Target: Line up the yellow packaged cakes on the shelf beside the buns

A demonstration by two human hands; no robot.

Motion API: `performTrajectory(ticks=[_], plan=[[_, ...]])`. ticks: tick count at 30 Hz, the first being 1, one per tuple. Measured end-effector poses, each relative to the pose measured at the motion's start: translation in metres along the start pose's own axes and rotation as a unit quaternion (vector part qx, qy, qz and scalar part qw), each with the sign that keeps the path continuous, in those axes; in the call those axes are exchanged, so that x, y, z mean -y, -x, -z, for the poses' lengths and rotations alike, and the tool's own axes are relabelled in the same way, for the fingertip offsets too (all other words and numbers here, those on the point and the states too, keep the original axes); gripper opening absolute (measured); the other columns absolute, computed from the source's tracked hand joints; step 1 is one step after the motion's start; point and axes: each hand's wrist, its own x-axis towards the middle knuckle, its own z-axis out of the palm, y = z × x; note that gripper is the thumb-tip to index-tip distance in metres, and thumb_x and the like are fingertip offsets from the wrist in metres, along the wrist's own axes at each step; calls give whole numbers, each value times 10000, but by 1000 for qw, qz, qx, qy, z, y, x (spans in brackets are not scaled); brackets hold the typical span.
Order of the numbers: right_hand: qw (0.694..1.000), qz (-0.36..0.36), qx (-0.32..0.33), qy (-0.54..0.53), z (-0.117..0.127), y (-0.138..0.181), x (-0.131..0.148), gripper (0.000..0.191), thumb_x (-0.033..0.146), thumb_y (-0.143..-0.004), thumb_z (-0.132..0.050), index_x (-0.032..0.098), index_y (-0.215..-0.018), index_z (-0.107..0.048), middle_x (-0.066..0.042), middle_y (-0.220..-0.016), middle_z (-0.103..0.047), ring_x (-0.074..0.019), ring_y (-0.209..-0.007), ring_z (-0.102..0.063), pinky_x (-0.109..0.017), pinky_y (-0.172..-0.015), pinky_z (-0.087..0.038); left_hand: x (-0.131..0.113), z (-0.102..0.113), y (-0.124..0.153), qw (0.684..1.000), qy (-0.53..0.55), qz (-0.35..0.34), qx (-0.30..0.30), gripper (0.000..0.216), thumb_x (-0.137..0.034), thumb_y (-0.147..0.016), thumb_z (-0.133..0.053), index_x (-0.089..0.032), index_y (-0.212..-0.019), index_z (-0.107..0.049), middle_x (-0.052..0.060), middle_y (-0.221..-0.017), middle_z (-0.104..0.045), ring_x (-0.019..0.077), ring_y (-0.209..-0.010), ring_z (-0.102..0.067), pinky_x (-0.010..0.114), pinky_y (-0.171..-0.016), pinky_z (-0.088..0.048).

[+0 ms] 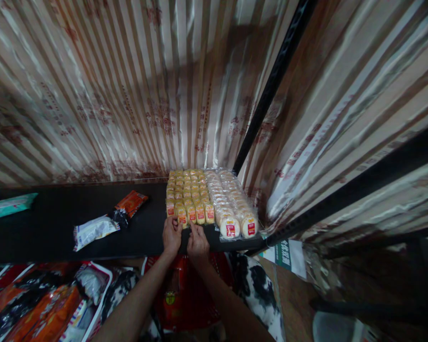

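Several rows of small yellow wrapped cakes (pixel 188 191) stand packed together at the shelf's right part, with red labels on the front row. My left hand (pixel 171 236) is closed at the front row, its fingertips on a yellow wrapped cake (pixel 181 213). Just beside it, my right hand (pixel 199 242) has its fingers curled together against the lower front of the row. What the right fingers hold, if anything, is hidden. To the right, touching the yellow block, run two rows of round pale wrapped cakes (pixel 230 227) in clear plastic with red labels.
On the black shelf (pixel 142 242) lie an orange-and-black packet (pixel 131 203), a white packet (pixel 95 232) and a green packet (pixel 11 206). A box of packets (pixel 100 297) stands lower left, a red container (pixel 185 304) below my arms. A dark post (pixel 271 97) rises behind.
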Motion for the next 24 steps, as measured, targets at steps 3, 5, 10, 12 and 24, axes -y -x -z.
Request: performTrajectory(ticks=[3, 5, 10, 12, 24], plan=[[1000, -8, -3, -30, 2, 0, -2, 602, 90, -742, -334, 153, -1332, -437, -101, -1015, -580, -157, -800, -585, -296, -798, -505, 1, 2, 1, 1000, -4, -9, -1, 168, -200, -763, -526, -189, -928, -552, -8, -766, -495, 124, -641, -509, 253, -668, -448], [998, -6, -2, -59, 4, 0, -4, 574, 103, -760, -328, 139, -1322, -434, -98, -988, -586, -148, -771, -585, -292, -788, -507, 0, 4, 4, 1000, -18, -17, -10, 159, -203, -775, -511, -191, -927, -555, 1, -772, -510, 138, -674, -526, 263, -692, -451], [990, -28, 5, -138, 12, 4, -9, 497, 140, -776, -343, 148, -1254, -480, -67, -944, -578, -121, -708, -595, -274, -703, -522, 1, 12, 26, 998, -53, -29, -19, 159, -183, -809, -433, -182, -903, -560, 53, -848, -573, 181, -806, -573, 302, -772, -455], [985, -41, 8, -166, 15, 6, -8, 454, 145, -775, -346, 156, -1192, -524, -53, -911, -584, -116, -664, -596, -276, -662, -525, 1, 15, 38, 997, -61, -40, -1, 166, -184, -819, -417, -179, -901, -561, 65, -857, -580, 185, -804, -575, 302, -760, -458], [981, -107, 162, -24, 27, 95, -19, 314, 190, -821, -378, 177, -957, -661, -81, -945, -685, -187, -924, -616, -316, -881, -439, 31, 13, 121, 927, -215, -2, 308, 297, -170, -885, -316, -169, -972, -599, 104, -991, -630, 188, -937, -589, 294, -829, -432]])
